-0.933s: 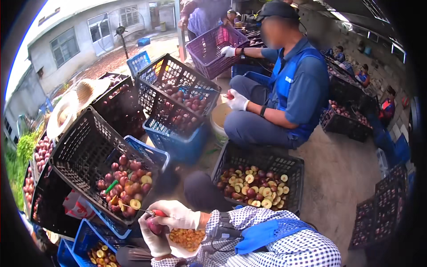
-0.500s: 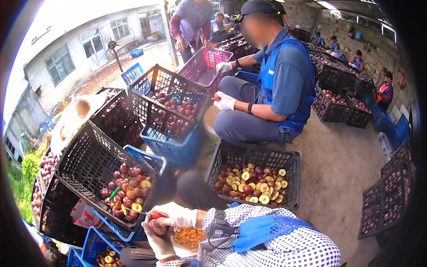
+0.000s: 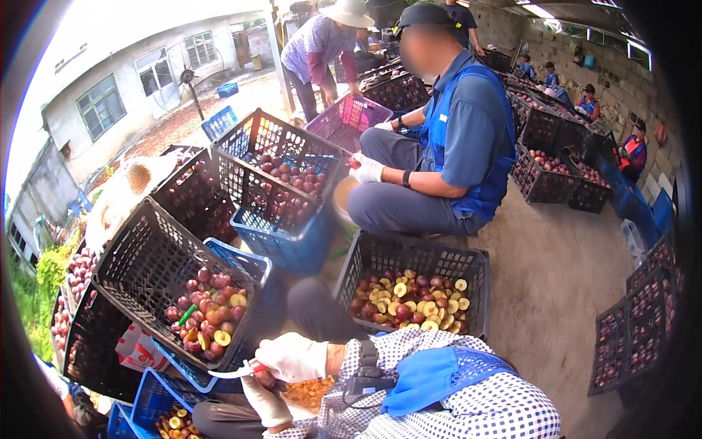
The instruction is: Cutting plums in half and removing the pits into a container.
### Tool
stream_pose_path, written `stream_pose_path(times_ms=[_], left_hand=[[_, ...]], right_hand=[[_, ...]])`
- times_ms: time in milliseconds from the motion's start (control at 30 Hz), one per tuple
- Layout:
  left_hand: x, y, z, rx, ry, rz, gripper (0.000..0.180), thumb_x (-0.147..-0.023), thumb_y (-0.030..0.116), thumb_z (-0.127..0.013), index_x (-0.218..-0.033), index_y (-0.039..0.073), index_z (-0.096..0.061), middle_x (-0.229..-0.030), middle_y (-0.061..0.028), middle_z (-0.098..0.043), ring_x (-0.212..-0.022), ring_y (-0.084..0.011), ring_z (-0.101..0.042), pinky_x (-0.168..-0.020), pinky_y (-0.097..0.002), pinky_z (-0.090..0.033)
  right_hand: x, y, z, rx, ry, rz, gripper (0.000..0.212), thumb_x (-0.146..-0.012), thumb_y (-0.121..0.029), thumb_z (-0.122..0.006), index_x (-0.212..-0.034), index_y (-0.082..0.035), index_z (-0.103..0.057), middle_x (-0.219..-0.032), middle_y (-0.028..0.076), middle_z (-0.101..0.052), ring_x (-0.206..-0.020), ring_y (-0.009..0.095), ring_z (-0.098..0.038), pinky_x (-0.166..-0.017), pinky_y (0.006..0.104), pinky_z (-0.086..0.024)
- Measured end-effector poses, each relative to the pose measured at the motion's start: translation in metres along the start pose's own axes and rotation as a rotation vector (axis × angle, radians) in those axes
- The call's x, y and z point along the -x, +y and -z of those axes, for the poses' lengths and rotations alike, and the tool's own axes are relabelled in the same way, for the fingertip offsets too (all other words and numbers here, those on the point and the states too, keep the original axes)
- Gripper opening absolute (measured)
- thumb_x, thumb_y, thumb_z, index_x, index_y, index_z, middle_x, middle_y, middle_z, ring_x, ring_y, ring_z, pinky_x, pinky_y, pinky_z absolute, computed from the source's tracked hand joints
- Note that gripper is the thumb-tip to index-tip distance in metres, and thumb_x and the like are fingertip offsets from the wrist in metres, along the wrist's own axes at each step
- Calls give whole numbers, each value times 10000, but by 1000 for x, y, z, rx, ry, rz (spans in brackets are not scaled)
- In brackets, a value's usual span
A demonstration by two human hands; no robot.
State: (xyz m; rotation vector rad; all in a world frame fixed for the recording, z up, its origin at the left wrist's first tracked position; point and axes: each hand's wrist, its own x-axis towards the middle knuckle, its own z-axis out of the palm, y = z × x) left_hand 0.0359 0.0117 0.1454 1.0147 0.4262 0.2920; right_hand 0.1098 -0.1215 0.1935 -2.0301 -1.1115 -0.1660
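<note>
In my right hand point(image 3: 294, 357), white-gloved, is a small knife point(image 3: 232, 372) with a red handle, its pale blade pointing left. Just below it my left hand point(image 3: 267, 402), also gloved, is closed round a dark red plum point(image 3: 265, 378). The knife lies close above the plum; whether the blade touches it I cannot tell. Left of my hands a tilted black crate point(image 3: 139, 256) holds whole plums and a few cut ones, with a green-handled tool point(image 3: 188, 314) lying on them. Orange-yellow pieces point(image 3: 311, 393) show under my forearms.
A black crate point(image 3: 479, 278) of halved plums stands beyond my right knee. A seated co-worker point(image 3: 468, 139) in a blue vest holds a plum. Another black crate point(image 3: 234, 143) sits on a blue one point(image 3: 285, 252). A blue crate point(image 3: 146, 391) stands at lower left.
The knife has turned so that its blade shows broadside, and my right hand has shifted slightly right. At the back, a person bends over the pink crate, which has moved right.
</note>
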Motion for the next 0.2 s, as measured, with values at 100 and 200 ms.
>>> stream_pose_path(times_ms=[100,200], left_hand=[[3,-1,14,8,-53,-10,470,-990,573,-503,-951,116,-605,-711,46,-522,-553,-76,-474,-433,-229,-328],[4,23,-3,-128,36,172,280,-1010,418,-524,-923,164,-606,-698,53,-563,-524,-74,-490,-429,-238,-333]], right_hand=[[-11,-5,8,39,-114,-33,163,-828,-244,-688,-809,-85,-656,-781,145,-656,-690,352,-670,-607,448,-535],[-19,-15,-23,-56,-420,-22,202,-825,-324,-693,-828,-124,-718,-794,131,-701,-728,328,-700,-637,439,-558]])
